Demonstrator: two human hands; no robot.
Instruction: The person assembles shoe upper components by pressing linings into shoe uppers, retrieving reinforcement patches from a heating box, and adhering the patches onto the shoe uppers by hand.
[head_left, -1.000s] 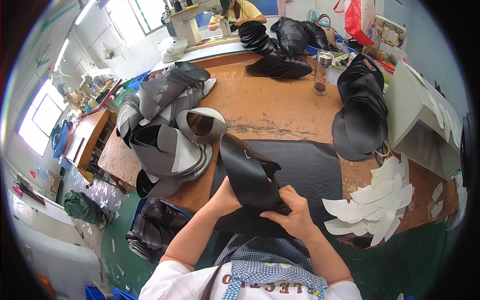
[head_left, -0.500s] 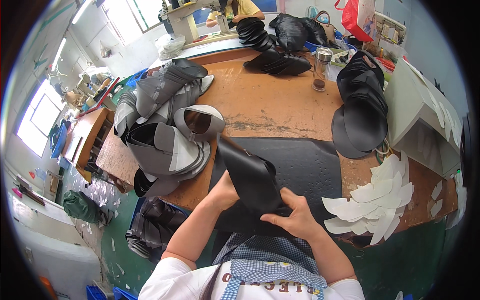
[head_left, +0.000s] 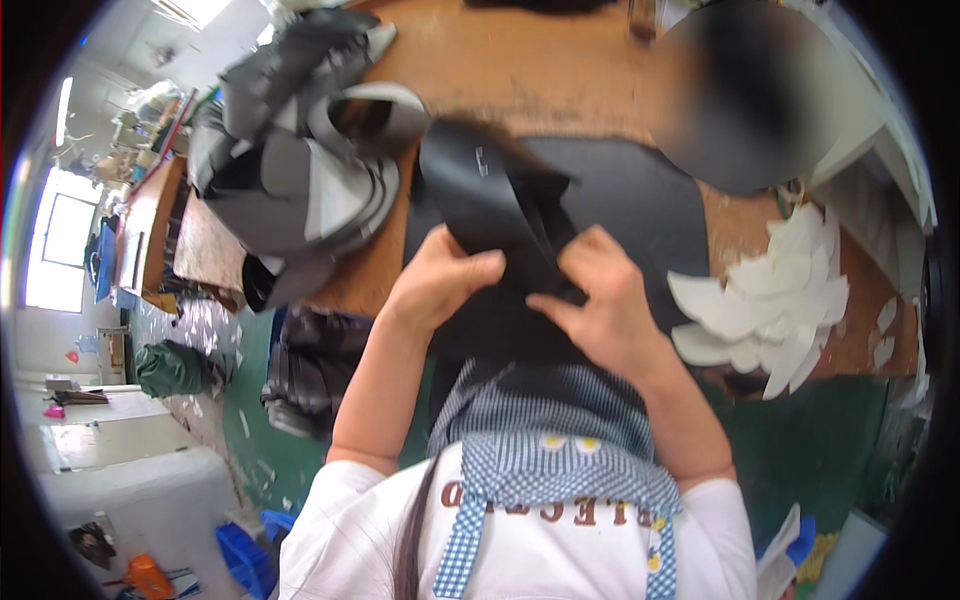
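Over mat, black piece was gripped by left hand and right hand, fingers closed; white pieces were heaped right of mat.

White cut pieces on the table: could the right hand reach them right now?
Probably yes: the white pieces lie near the right hand, nothing standing between, though it would first need to release the black piece.

From afar, I count one left hand and one right hand on one black piece, one mat beneath them, one white heap and two scraps rightward.
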